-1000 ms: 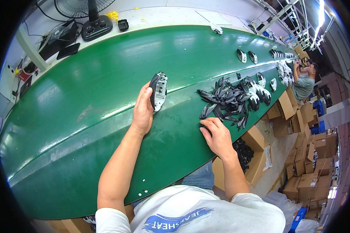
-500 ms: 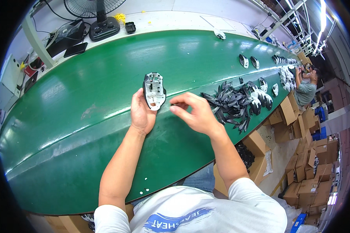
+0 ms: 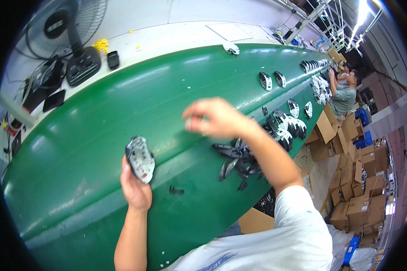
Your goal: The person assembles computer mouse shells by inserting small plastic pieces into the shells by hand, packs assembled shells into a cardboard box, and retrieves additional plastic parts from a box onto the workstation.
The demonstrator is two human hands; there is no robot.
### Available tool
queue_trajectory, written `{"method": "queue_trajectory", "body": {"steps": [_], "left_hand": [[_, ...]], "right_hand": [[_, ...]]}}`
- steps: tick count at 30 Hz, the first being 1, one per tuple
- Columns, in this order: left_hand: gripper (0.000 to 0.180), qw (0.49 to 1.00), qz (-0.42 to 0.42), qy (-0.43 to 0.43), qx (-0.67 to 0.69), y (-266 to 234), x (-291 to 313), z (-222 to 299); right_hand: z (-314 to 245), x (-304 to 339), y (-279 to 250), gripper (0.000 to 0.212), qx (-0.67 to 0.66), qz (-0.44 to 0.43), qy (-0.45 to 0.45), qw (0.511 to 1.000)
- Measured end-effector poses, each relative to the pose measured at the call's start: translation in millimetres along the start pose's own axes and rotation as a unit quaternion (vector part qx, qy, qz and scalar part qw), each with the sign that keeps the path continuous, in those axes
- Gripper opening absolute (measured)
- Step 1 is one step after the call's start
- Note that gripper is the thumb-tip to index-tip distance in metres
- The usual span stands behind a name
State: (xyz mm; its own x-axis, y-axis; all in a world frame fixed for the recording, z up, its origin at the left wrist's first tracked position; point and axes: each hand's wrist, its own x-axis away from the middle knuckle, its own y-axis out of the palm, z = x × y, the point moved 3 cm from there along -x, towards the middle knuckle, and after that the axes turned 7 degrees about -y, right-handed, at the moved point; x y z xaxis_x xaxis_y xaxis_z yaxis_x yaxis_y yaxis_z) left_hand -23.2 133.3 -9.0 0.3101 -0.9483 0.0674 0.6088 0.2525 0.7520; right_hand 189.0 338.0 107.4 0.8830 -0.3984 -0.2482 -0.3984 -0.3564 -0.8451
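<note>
One black-and-white shell (image 3: 143, 161) sits gripped in our left hand (image 3: 136, 191), at eight o'clock from our right hand (image 3: 218, 118), whose blurred fingers we cannot judge open or closed. A slack grip could drop it.

Blue print (image 3: 220, 261) on a white shirt (image 3: 276, 241) (cut off below), label (image 3: 55, 25) on the fan hub (image 3: 55, 21), neither readable

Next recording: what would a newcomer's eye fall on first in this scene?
Probably the long green table sweeping across the picture, with a heap of black parts right of centre. Next, perhaps, the left hand holding a black and white shell left of centre, and the blurred right hand above the table. A fan stands at upper left.
</note>
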Motion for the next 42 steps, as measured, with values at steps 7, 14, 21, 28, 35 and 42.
{"method": "queue_trajectory", "body": {"steps": [7, 14, 21, 28, 35, 42], "left_hand": [[0.062, 1.000, 0.004, -0.019, -0.001, 6, 0, -10], [0.062, 0.997, 0.078, -0.007, 0.011, -11, 6, -3], [0.058, 0.997, 0.062, -0.006, 0.042, -5, -3, 0], [0.058, 0.995, 0.083, -0.023, 0.046, -15, -3, -3], [0.060, 0.999, -0.012, -0.036, -0.011, -10, -7, -1], [0.063, 0.989, 0.140, -0.023, -0.051, 23, -4, 3]], "right_hand": [[355, -13, -124, 0.056, 0.251, 0.195, 0.328, 0.890], [419, -20, -118, 0.061, 0.227, 0.233, 0.425, 0.845], [333, 15, -133, 0.036, -0.326, 0.365, 0.262, 0.832], [252, 145, -162, 0.046, -0.460, 0.371, 0.193, 0.783], [246, 332, -195, 0.039, -0.420, 0.530, 0.253, 0.692], [257, 498, -216, 0.030, -0.252, 0.666, 0.390, 0.584]]}}
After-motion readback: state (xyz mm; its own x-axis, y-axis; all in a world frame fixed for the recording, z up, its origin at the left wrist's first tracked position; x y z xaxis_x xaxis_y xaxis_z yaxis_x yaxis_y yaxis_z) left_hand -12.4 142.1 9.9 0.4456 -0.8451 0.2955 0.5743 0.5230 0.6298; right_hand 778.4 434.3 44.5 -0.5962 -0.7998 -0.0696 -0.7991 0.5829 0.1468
